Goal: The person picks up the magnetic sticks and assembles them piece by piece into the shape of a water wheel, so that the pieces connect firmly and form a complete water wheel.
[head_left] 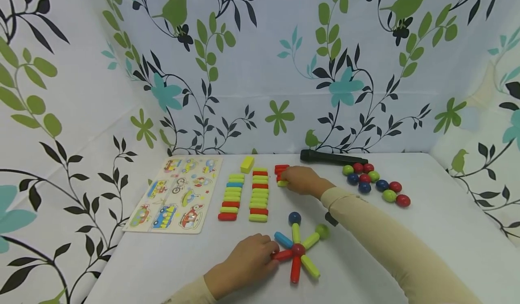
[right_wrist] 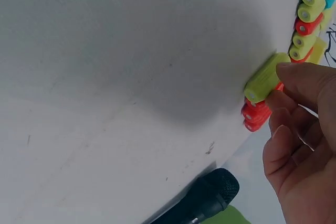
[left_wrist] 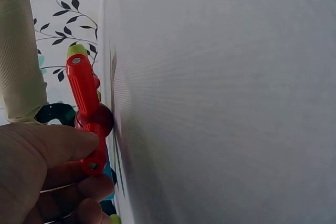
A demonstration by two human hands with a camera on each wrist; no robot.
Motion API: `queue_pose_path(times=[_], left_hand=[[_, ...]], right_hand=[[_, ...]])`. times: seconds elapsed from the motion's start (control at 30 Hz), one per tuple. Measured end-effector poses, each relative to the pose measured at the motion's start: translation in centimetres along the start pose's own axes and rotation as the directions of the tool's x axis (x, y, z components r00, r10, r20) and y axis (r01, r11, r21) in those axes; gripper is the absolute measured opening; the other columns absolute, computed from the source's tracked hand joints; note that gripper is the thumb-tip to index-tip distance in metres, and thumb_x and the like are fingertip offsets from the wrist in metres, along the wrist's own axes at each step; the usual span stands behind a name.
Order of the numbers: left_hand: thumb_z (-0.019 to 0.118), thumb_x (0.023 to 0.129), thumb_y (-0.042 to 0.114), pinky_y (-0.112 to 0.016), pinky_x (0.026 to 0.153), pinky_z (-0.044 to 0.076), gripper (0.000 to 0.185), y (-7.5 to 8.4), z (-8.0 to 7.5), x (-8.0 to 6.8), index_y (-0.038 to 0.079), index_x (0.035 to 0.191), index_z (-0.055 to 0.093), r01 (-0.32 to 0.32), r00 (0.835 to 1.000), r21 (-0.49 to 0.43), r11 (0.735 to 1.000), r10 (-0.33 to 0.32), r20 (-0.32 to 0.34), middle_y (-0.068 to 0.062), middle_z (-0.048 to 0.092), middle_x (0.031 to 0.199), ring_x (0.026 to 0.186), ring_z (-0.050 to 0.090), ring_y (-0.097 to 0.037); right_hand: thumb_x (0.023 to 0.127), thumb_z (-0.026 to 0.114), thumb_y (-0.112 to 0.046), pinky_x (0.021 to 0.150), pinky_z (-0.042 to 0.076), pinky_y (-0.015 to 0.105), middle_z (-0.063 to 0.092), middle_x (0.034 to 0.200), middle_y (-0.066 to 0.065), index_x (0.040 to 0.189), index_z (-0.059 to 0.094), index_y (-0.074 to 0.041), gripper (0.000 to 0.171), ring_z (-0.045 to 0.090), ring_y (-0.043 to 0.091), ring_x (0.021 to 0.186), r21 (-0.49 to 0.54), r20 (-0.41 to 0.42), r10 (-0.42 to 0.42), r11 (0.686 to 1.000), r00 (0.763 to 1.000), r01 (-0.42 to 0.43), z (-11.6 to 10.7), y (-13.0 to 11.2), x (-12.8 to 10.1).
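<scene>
A star-shaped build of magnetic rods lies on the table, with a red ball (head_left: 298, 250) at its hub. Red, green and blue rods spread from it. A blue ball (head_left: 294, 218) and a green ball (head_left: 322, 231) sit at the ends of two green rods. My left hand (head_left: 253, 259) pinches the build's red rod (left_wrist: 93, 156) between thumb and fingers. Farther back, my right hand (head_left: 302, 180) holds a green magnetic rod (right_wrist: 265, 80) by thumb and fingertips, just over some red rods (right_wrist: 254, 116).
Two columns of rods (head_left: 258, 195) lie left of my right hand, with a yellow block (head_left: 247, 164) behind. A picture puzzle board (head_left: 205, 193) lies at the left. A black microphone (head_left: 333, 158) and several coloured balls (head_left: 364, 187) are at the back right.
</scene>
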State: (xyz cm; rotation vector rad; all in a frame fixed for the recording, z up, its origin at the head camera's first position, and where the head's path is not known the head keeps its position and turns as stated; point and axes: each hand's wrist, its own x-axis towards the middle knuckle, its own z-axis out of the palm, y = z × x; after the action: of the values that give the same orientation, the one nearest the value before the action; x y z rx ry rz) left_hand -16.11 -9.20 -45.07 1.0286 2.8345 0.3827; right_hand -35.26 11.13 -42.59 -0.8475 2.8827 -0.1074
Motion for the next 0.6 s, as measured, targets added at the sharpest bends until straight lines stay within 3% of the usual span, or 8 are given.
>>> queue_pose_path(times=[0.2, 0.33, 0.5, 0.6], left_hand=[[0.079, 0.089, 0.034, -0.016, 0.071, 0.048, 0.023, 0.1, 0.0, 0.1, 0.02, 0.107, 0.074, -0.017, 1.0, 0.008, 1.0, 0.017, -0.002, 0.013, 0.062, 0.083, 0.073, 0.049, -0.001], [0.079, 0.09, 0.033, -0.016, 0.07, 0.047, 0.021, 0.1, 0.0, 0.2, 0.02, 0.106, 0.073, -0.025, 1.0, 0.007, 1.0, 0.026, -0.014, 0.013, 0.061, 0.082, 0.072, 0.048, -0.001], [0.079, 0.09, 0.031, -0.015, 0.069, 0.046, 0.02, 0.2, -0.1, 0.3, 0.019, 0.105, 0.073, -0.027, 0.999, 0.002, 1.0, 0.027, -0.025, 0.013, 0.06, 0.08, 0.072, 0.048, -0.001], [0.079, 0.09, 0.029, -0.016, 0.068, 0.046, 0.018, 0.2, -0.1, 0.1, 0.019, 0.104, 0.074, -0.027, 0.999, -0.011, 1.0, 0.026, -0.023, 0.014, 0.059, 0.079, 0.071, 0.048, -0.001]], right_hand=[[0.096, 0.071, -0.024, 0.082, 0.054, 0.035, 0.064, 0.087, -0.002, 0.103, 0.072, -0.016, 0.01, 0.057, 0.019, 0.083, -0.022, 0.066, 0.077, 0.997, 0.995, -0.076, 0.3, 0.0, -0.5], [0.096, 0.07, -0.028, 0.077, 0.053, 0.034, 0.063, 0.082, -0.002, 0.101, 0.072, -0.015, 0.014, 0.058, 0.019, 0.079, -0.009, 0.131, 0.117, 0.993, 0.984, -0.117, 0.3, 0.0, -1.2], [0.092, 0.073, -0.027, 0.074, 0.053, 0.034, 0.066, 0.084, -0.003, 0.099, 0.074, -0.014, 0.015, 0.06, 0.019, 0.078, 0.088, 0.173, 0.134, 0.985, 0.976, -0.151, -0.5, 0.5, -3.0], [0.091, 0.074, -0.024, 0.074, 0.053, 0.035, 0.067, 0.084, -0.003, 0.097, 0.075, -0.013, 0.013, 0.059, 0.019, 0.078, 0.161, 0.208, 0.102, 0.977, 0.973, -0.137, -0.9, 0.8, -4.6]])
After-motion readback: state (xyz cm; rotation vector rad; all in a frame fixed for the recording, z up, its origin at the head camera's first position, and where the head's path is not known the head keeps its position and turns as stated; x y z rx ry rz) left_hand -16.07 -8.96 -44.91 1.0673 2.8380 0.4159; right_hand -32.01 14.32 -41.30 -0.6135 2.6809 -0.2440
